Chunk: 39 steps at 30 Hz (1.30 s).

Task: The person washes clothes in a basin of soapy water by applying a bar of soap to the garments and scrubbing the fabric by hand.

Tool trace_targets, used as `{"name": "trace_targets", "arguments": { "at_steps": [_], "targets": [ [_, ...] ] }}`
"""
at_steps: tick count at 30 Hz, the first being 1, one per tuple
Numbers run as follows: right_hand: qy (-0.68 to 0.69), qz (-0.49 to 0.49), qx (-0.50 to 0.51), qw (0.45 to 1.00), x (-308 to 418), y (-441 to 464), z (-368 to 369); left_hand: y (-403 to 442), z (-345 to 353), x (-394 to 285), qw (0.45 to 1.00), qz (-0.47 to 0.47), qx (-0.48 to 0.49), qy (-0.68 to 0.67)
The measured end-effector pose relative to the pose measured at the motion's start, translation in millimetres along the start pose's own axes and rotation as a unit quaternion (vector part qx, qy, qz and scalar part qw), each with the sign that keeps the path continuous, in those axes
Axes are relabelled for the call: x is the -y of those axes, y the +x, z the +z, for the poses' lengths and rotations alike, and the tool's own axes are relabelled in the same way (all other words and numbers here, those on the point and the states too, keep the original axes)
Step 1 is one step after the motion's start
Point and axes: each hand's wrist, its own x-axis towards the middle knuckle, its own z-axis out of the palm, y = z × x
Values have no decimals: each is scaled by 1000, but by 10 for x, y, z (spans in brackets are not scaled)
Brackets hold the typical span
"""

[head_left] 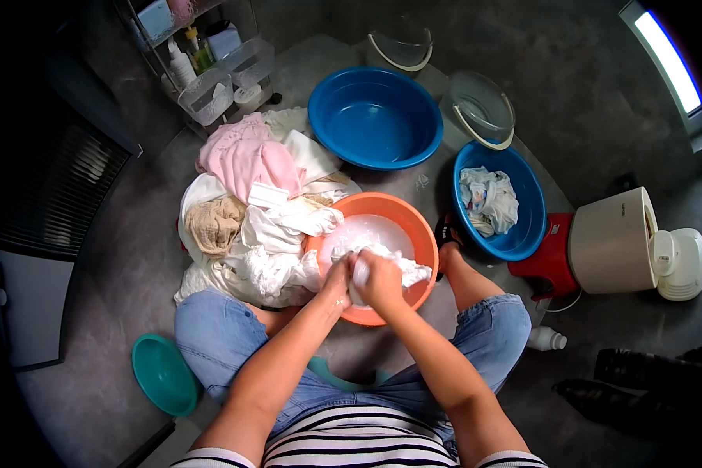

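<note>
An orange basin (424,234) in front of me holds soapy, milky water. Over it, my left hand (338,281) and my right hand (380,279) are close together, both closed round a wet white cloth (413,272). Part of the cloth shows between the hands, and more of it spreads toward the basin's right side. A heap of laundry lies against the basin's left side, with a pink cloth (249,154), a beige cloth (214,224) and white cloths (277,269).
Beyond stands a blue basin (374,117); another blue basin (529,191) at right holds white clothes. A red and beige machine (612,240) is far right, a green basin (164,374) lower left, a shelf with bottles (181,66) upper left.
</note>
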Motion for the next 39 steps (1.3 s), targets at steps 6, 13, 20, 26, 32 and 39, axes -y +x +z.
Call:
{"name": "trace_targets", "arguments": {
  "at_steps": [6,13,20,26,32,39],
  "targets": [
    [278,58,-45,958,-424,269,172,9,75,35,995,87,17,-48],
    [125,-118,33,985,517,-340,-115,-243,168,-190,993,74,88,8],
    [166,140,-97,971,-101,385,82,-152,220,3,994,65,89,9],
    [66,-5,97,993,-131,124,-236,-249,282,-88,992,74,76,-69],
    [85,-157,46,983,422,-312,-267,-191,171,-156,979,99,178,-19],
    [49,27,-49,997,-77,161,-97,-37,215,-43,998,61,20,6]
  ]
}}
